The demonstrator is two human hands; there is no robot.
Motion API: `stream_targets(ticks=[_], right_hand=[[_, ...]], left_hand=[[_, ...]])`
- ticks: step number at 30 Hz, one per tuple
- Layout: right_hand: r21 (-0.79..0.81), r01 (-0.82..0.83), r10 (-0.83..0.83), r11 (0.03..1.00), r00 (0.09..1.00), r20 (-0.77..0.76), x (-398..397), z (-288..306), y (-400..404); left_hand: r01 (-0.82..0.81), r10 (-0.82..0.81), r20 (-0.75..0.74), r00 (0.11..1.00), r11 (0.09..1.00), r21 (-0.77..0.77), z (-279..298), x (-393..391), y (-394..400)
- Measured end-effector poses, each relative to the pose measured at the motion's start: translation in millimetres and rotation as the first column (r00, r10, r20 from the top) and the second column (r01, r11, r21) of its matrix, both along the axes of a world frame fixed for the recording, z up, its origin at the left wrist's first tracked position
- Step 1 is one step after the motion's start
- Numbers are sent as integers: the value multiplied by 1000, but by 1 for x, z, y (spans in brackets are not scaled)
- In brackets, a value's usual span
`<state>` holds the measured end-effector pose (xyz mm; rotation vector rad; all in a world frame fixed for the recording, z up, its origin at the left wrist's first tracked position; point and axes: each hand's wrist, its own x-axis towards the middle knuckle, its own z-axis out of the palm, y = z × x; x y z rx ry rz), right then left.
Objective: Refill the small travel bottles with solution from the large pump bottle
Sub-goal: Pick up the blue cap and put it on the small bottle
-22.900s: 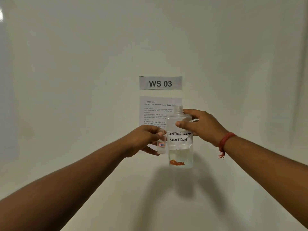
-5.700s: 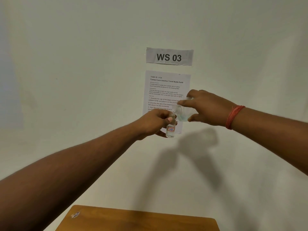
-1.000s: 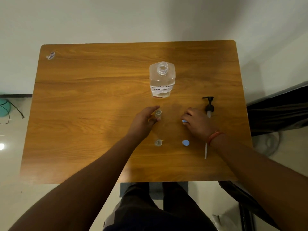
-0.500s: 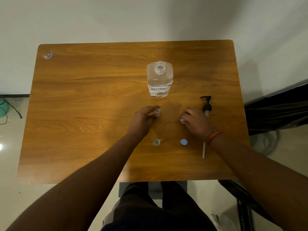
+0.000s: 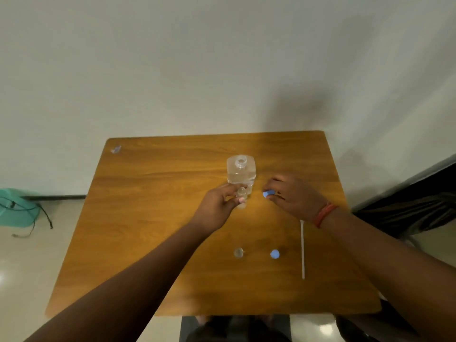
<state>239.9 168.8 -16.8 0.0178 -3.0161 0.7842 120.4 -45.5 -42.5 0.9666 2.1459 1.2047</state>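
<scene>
A: While both hands sit mid-table, what's each doing?

B: left hand (image 5: 217,203) has fingers and thumb curled round a small travel bottle (image 5: 241,196), uncapped, held upright just in front of the large bottle (image 5: 241,175); right hand (image 5: 293,196) pinches a blue cap (image 5: 268,193) at its fingertips, just right of that bottle, not touching it.

A: Large bottle status?

B: upright on the wooden table (image 5: 153,218), neck open, pump off; clear liquid inside; left-hand fingers overlap its lower front, so I can't tell whether they touch it.

A: Other task items?

B: second small bottle (image 5: 238,253) stands uncapped nearer the table's front edge; second blue cap (image 5: 274,254) just right of it, apart; white dip tube (image 5: 302,250) lies further right, running front to back; its upper end and the pump head are hidden under the right wrist, which wears a red thread band (image 5: 323,214).

A: Surroundings?

B: small clear scrap (image 5: 116,149) at the far-left table corner; teal object (image 5: 17,208) with a black cable (image 5: 37,215) on the floor at left; plain wall behind; dark fabric at right, too dim to identify.
</scene>
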Motion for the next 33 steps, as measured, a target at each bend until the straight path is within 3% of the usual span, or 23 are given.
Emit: stream_targets(ticks=[7, 18, 25, 33], right_hand=[[15, -7, 9, 1000, 989, -145, -38, 131, 18], [54, -27, 42, 998, 954, -297, -76, 368, 18], [155, -11, 66, 988, 933, -354, -91, 475, 15], [280, 10, 103, 960, 918, -384, -100, 555, 5]], left_hand=[[-26, 5, 138, 990, 989, 146, 107, -27, 10], [58, -94, 102, 990, 949, 310, 319, -69, 25], [66, -98, 73, 993, 930, 361, 421, -86, 35], [79, -106, 48, 993, 915, 395, 494, -89, 40]])
